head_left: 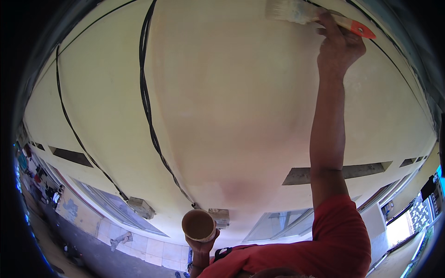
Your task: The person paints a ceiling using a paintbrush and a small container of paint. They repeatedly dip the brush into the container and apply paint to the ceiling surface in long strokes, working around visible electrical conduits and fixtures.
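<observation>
High at the upper right, my right hand (338, 44) is closed round the handle of a wide paintbrush (296, 11). The brush has pale, paint-coated bristles and a wooden handle with a red end. Its bristles point left and lie at or close to the cream wall (232, 78); whether they touch, I cannot tell. My right arm is stretched up across the wall. Low in the middle, my left hand (203, 245) holds a round tub (198, 225) from below and the side. The tub's open top shows a brownish inside; how full it is, I cannot make out.
Twisted black cables (147, 92) run down the wall, with another cable (69, 120) farther left. Both end near small grey boxes (141, 207). Slot-like openings (72, 156) cut into the wall. Windows (118, 204) and a tap-like fitting (121, 239) sit lower down.
</observation>
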### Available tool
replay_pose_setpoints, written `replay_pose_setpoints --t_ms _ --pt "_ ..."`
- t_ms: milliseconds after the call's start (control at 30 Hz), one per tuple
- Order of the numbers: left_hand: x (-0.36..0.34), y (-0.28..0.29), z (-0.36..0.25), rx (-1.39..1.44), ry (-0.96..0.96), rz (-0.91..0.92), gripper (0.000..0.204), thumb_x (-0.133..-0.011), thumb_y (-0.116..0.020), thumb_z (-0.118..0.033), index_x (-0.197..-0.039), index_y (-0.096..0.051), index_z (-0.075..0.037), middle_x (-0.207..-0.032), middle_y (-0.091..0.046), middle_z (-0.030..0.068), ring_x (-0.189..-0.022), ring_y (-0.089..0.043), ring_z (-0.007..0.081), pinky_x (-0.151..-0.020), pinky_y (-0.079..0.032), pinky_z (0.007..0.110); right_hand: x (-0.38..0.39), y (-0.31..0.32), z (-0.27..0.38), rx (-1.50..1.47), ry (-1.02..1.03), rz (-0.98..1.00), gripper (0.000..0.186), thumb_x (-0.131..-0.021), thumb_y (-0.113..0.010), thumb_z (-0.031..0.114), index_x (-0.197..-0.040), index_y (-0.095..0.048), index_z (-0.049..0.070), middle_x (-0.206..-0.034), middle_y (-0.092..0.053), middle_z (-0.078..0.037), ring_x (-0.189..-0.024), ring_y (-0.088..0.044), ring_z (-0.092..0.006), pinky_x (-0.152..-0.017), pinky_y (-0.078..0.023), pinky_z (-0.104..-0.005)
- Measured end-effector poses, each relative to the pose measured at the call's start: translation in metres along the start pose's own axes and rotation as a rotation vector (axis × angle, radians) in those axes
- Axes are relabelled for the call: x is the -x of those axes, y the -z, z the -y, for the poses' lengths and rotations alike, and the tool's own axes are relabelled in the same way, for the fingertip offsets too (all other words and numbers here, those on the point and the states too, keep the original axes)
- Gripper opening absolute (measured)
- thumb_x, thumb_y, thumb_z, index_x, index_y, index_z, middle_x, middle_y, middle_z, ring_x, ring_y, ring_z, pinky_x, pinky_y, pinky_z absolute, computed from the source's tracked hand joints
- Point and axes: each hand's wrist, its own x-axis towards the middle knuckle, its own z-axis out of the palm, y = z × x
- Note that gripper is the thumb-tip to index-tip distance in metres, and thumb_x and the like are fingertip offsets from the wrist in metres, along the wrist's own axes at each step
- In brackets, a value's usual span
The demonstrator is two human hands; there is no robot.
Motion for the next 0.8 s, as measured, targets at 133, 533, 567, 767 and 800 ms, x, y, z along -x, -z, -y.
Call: replay_pose_setpoints --t_ms 133,533,567,767,800 --pt "-0.005 0.020 -0.003 0.063 0.049 0.027 0.069 -0.104 -0.053 -0.067 -0.157 -0.059 -0.024 -0.153 -0.065 0.0110 -0.138 -0.062 0.0449 -0.099 -0.053 0.070 -0.029 0.054 0.007 0.069 0.057 -0.054 0.026 -0.086 -0.089 0.008 -0.107 -0.081 -0.003 -0.096 -0.081 -0.012 -0.075 -0.079 -0.0201 -0.060 -0.065 -0.0319" --pt "0.009 0.012 -0.004 0.013 0.065 0.042 0.062 -0.102 -0.062 -0.062 -0.148 -0.065 -0.020 -0.141 -0.070 0.0137 -0.132 -0.061 0.0458 -0.094 -0.053 0.059 0.025 0.069 0.029 0.844 0.702 0.268 0.012 -0.090 -0.087 0.012 -0.100 -0.081 0.015 -0.099 -0.081 -0.002 -0.082 -0.078 -0.0179 -0.073 -0.063 -0.0305" --pt "0.007 0.012 -0.003 0.020 0.068 0.041 0.062 -0.101 -0.062 -0.062 -0.148 -0.065 -0.021 -0.141 -0.070 0.0134 -0.132 -0.060 0.0459 -0.094 -0.053 0.059 0.050 0.053 0.033 1.009 0.836 0.353 0.016 -0.084 -0.083 0.008 -0.096 -0.079 0.019 -0.099 -0.077 -0.004 -0.080 -0.075 -0.0212 -0.067 -0.061 -0.0329" --pt "0.003 0.013 0.000 0.006 0.040 -0.037 0.064 -0.100 -0.063 -0.066 -0.147 -0.066 -0.023 -0.141 -0.070 0.0114 -0.134 -0.060 0.0472 -0.093 -0.053 0.058 0.220 0.027 0.079 0.547 0.956 0.897 0.021 -0.077 -0.077 0.018 -0.090 -0.065 0.006 -0.096 -0.066 -0.010 -0.080 -0.069 -0.0249 -0.071 -0.064 -0.0348" --pt "0.001 0.016 0.003 0.011 0.057 -0.037 0.064 -0.100 -0.064 -0.066 -0.147 -0.066 -0.023 -0.141 -0.070 0.0115 -0.133 -0.060 0.0471 -0.093 -0.053 0.058 0.228 0.037 0.089 0.415 0.811 0.991 0.020 -0.078 -0.079 0.010 -0.093 -0.067 0.005 -0.097 -0.067 -0.011 -0.082 -0.071 -0.0254 -0.071 -0.065 -0.0347"
